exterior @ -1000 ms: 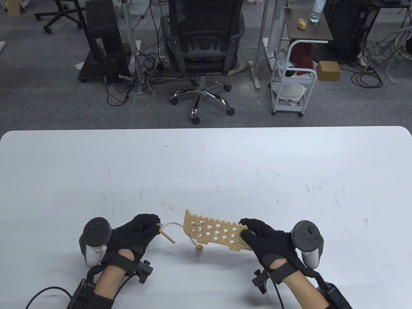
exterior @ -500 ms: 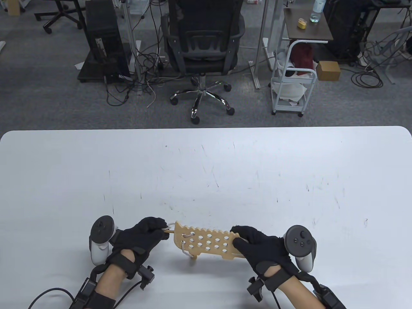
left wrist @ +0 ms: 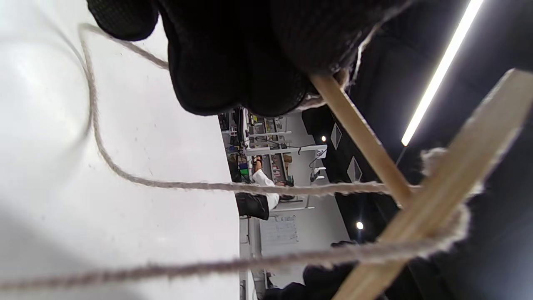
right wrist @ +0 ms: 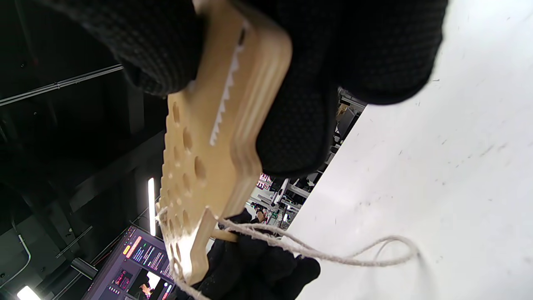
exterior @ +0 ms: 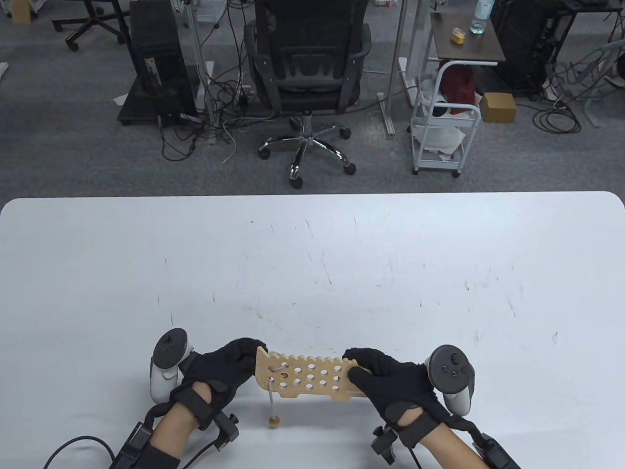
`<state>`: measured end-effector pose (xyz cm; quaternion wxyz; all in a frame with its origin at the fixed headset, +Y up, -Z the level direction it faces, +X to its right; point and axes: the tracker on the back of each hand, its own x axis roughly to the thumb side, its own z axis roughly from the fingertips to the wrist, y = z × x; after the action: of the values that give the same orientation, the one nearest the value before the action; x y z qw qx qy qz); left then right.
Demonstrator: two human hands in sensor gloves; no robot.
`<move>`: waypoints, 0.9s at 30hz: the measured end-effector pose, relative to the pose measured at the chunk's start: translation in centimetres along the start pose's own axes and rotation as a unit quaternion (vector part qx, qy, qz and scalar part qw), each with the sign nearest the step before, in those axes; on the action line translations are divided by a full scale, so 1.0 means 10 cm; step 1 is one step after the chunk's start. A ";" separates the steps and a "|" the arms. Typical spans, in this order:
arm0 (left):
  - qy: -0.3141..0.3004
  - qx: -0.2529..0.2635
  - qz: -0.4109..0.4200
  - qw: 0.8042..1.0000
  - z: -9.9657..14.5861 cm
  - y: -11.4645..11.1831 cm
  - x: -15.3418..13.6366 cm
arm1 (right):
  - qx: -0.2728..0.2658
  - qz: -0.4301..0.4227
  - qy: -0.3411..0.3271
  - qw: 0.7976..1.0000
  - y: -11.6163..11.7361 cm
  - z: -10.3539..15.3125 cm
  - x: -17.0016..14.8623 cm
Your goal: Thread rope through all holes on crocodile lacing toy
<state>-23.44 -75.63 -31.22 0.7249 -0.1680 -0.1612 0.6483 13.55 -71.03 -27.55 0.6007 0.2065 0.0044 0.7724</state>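
Note:
The wooden crocodile board with several holes is held above the table. My right hand grips its right end, also seen in the right wrist view. My left hand is at the board's left end, fingers tucked under it. In the left wrist view it pinches the wooden needle, which angles up to the board's underside. The rope is laced through holes at the left end and hangs to a bead. A slack loop trails over the table.
The white table stretches away beyond the hands. An office chair and a white trolley stand on the floor past the far edge.
Both hands and the board have shifted left and nearer to me. The left hand has moved the needle from beside the board to under its left end. The bead end now dangles below.

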 end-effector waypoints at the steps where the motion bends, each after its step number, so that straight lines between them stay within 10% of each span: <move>1: 0.001 0.000 -0.001 1.000 0.00 0.00 0.00 | 0.001 -0.001 -0.001 1.000 0.01 0.00 0.00; 27: -0.017 -0.084 0.146 0.986 -0.03 -0.12 -0.09 | -0.006 0.017 0.005 1.000 0.02 0.00 0.00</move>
<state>-22.33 -76.63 -30.93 0.6031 -0.2391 -0.2017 0.7338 13.38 -71.09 -27.52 0.5887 0.1987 -0.0005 0.7835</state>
